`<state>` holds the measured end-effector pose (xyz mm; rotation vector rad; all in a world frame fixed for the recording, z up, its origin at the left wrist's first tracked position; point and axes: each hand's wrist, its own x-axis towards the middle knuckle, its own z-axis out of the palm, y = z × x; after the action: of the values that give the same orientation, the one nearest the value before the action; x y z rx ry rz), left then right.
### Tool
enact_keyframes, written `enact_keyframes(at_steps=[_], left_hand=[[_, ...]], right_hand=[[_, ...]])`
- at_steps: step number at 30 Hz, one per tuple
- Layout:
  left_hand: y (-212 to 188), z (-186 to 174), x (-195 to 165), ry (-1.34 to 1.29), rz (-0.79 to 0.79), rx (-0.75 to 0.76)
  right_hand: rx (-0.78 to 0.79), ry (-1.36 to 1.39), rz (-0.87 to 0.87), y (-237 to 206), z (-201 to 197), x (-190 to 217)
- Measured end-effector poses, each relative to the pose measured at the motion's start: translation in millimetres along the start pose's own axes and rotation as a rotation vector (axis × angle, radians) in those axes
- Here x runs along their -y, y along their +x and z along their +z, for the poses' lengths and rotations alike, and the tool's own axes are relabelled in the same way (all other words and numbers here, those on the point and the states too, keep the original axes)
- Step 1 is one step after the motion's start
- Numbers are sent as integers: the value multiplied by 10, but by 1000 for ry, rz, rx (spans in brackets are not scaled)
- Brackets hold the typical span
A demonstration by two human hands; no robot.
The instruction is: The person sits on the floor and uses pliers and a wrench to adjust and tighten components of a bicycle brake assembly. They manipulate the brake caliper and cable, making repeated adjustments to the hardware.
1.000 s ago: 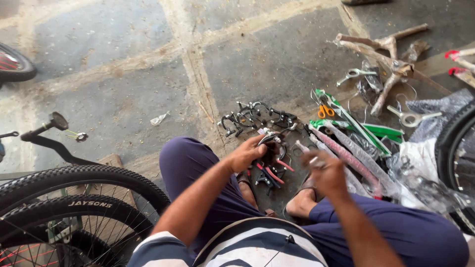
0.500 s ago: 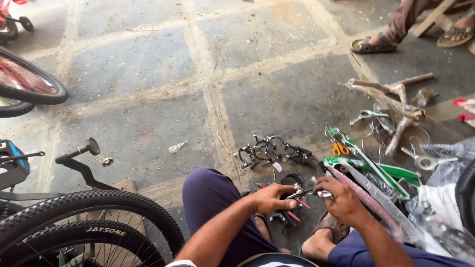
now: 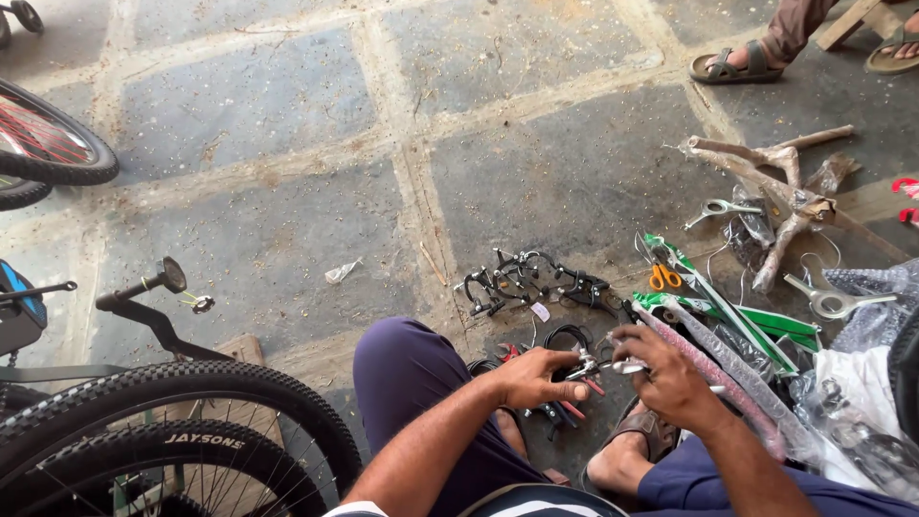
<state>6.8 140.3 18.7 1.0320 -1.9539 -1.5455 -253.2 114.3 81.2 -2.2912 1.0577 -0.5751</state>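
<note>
Small metal brake part (image 3: 601, 366): held low over the stone floor (image 3: 287, 211), between the seated person's knees, pinched from both sides. Left hand (image 3: 534, 377): fingers curled closed around the part's left end, thumb on top. Right hand (image 3: 670, 375): fingertips closed on its right end. Exact shape of the part hard to make out, mostly covered by fingers. Pile of black brake calipers (image 3: 531, 278): on the floor just beyond the hands. Bicycle tyre (image 3: 172, 421): at left, cut off by the frame edge.
</note>
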Motion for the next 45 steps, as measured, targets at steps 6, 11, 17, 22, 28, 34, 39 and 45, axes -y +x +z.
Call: enact_keyframes(at_steps=[6, 11, 17, 22, 28, 34, 39, 45], left_hand=[[-31, -53, -134, -217, 5, 55], [-45, -102, -194, -202, -19, 68], [-1, -67, -142, -24, -1, 9], [-19, -83, -126, -43, 48, 33], [-17, -61, 7, -201, 11, -45], [169, -10, 325, -573, -194, -478], [270, -87, 459, -774, -148, -506], [312, -145, 539, -700, -104, -524]], right_hand=[[72, -73, 191, -28, 10, -153], [-14, 4, 268, -65, -28, -72], [-37, 118, 218, -25, -133, 75], [7, 33, 155, -1, -138, 54], [-24, 198, 374, -50, -59, -237], [209, -272, 422, -56, 740, -827], [485, -723, 282, -120, 1253, -1148], [458, -408, 314, 48, 1678, -1090]])
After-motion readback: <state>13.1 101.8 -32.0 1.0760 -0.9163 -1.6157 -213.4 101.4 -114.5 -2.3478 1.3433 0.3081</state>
